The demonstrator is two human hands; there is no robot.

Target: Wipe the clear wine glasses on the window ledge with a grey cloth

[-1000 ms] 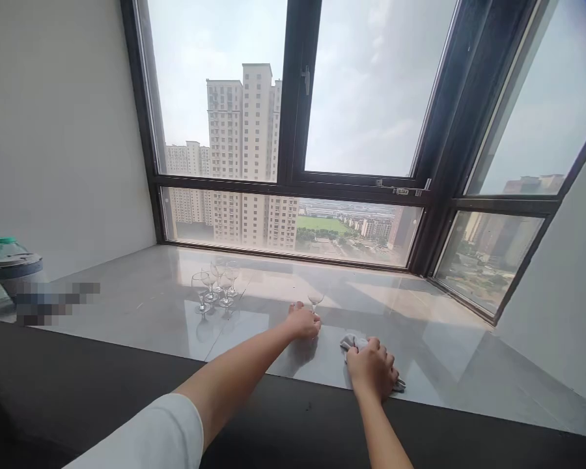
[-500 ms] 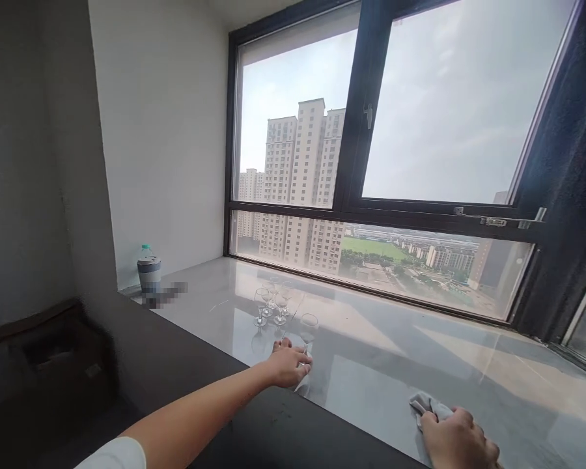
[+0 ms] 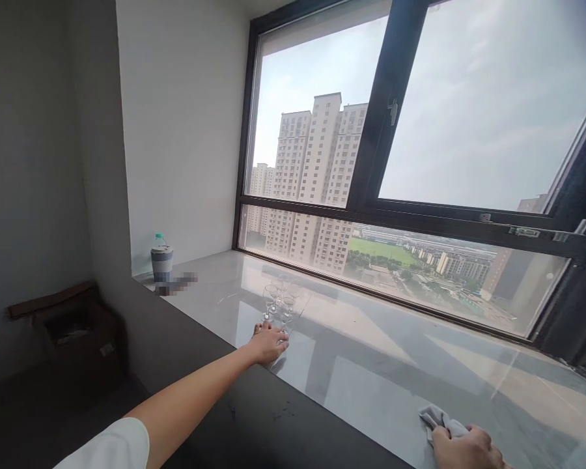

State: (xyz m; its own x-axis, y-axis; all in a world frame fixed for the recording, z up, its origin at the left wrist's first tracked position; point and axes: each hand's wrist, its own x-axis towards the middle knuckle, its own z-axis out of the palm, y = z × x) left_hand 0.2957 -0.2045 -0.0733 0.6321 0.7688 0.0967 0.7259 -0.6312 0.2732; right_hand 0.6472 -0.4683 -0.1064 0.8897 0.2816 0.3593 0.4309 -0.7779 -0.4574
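My left hand (image 3: 268, 343) reaches over the grey sill, its fingers closed at the foot of a clear wine glass (image 3: 288, 303) that stands upright. Several more stemmed glasses (image 3: 272, 294) are clustered right behind and beside it; being transparent and overlapping, their outlines are hard to separate. Lower right, my right hand (image 3: 469, 448) is closed on a crumpled light grey cloth (image 3: 439, 418), which rests on the sill surface. The lower part of that hand is cut off by the frame edge.
The glossy stone sill (image 3: 371, 384) runs below a dark-framed window (image 3: 371, 156). At its far left end are a paper cup (image 3: 162, 263), a bottle with a green cap (image 3: 159, 236) and a blurred patch. An open cardboard box (image 3: 78, 352) sits on the floor at left.
My left hand has moved left with the wine glass, from a spot apart to the cluster of glasses. My right hand stays on the cloth. The view has shifted slightly.
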